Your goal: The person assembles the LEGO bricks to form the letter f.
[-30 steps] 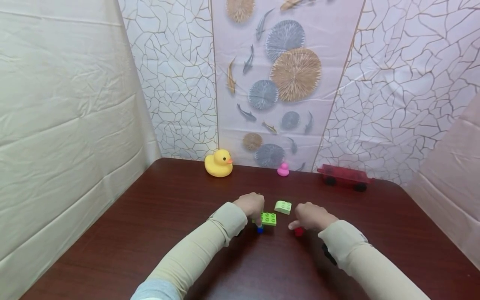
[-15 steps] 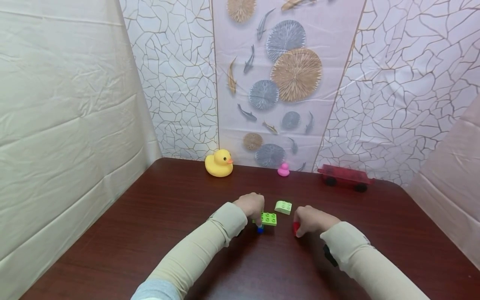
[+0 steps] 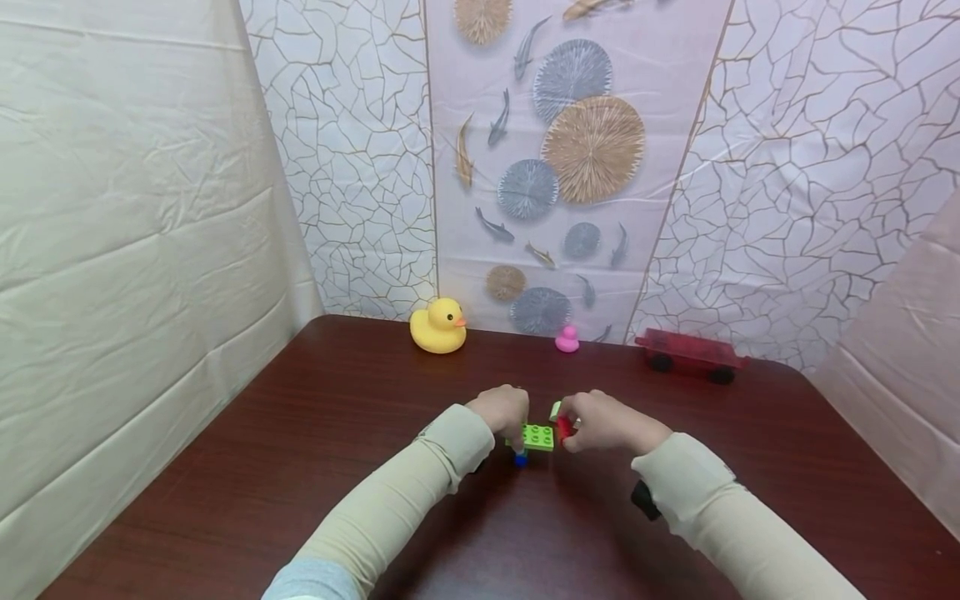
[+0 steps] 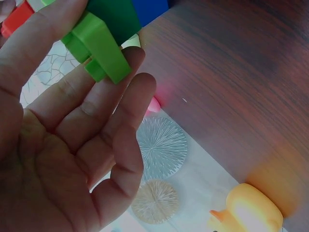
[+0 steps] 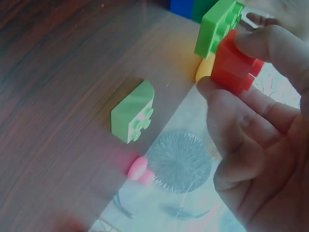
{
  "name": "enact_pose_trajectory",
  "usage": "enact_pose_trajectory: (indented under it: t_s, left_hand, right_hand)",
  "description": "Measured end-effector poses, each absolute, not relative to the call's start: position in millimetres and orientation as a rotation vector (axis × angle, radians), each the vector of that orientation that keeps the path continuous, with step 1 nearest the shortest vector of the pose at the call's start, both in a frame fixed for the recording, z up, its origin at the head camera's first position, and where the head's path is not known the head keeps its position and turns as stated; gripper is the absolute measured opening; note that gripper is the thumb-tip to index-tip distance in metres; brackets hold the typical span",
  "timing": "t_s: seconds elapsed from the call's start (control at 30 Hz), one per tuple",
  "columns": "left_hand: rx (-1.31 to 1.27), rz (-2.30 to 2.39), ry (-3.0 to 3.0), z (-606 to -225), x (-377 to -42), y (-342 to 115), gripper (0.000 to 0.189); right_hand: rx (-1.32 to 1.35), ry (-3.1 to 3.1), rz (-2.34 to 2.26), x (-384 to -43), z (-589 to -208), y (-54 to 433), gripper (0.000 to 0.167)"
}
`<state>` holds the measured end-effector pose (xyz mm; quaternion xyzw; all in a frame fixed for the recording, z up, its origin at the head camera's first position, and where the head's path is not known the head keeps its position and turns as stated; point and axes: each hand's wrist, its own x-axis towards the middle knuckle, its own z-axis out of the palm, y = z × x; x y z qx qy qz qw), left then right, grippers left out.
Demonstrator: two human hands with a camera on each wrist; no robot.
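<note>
My left hand [image 3: 504, 412] grips a bright green toy brick [image 3: 537, 437] with studs on top. Under it sit a dark green brick [image 4: 116, 21] and a blue brick [image 4: 150, 10], stacked together; the hand covers part of them in the head view. Thumb and fingers of my right hand [image 3: 609, 421] pinch a red brick [image 5: 231, 67], its studs facing the palm side in the right wrist view. The red brick is close beside the right end of the bright green one. Behind the right hand, partly hidden in the head view, lies a pale green curved brick [image 5: 133, 113].
Along the table's back edge stand a yellow rubber duck [image 3: 437, 327], a small pink duck [image 3: 567, 340] and a red toy wagon [image 3: 692, 354] with black wheels. A patterned cloth [image 3: 480, 242] hangs behind the brown table [image 3: 337, 417].
My right hand has picked up the red brick from the table and carried it left, up beside the bright green brick. The left hand has stayed in place.
</note>
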<state>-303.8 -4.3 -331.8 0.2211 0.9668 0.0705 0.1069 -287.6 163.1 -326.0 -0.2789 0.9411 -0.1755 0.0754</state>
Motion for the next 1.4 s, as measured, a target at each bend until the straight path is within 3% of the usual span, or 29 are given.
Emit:
enact_pose_trajectory:
  t_s: [0.67, 1.2, 1.4]
  left_hand:
    - [0.603, 0.248, 2.843, -334.0, -307.1, -3.5, 0.026]
    - [0.624, 0.372, 2.812, -340.9, -312.9, -7.6, 0.025]
    - [0.607, 0.392, 2.824, -343.8, -312.9, -9.2, 0.029]
  right_hand:
    - [-0.980, 2.867, -0.647, -284.8, -333.0, 133.1, 0.027]
    - [-0.649, 2.912, -0.883, -280.4, -342.7, 126.3, 0.039]
    - [-0.701, 2.896, -0.879, -280.9, -344.1, 129.6, 0.034]
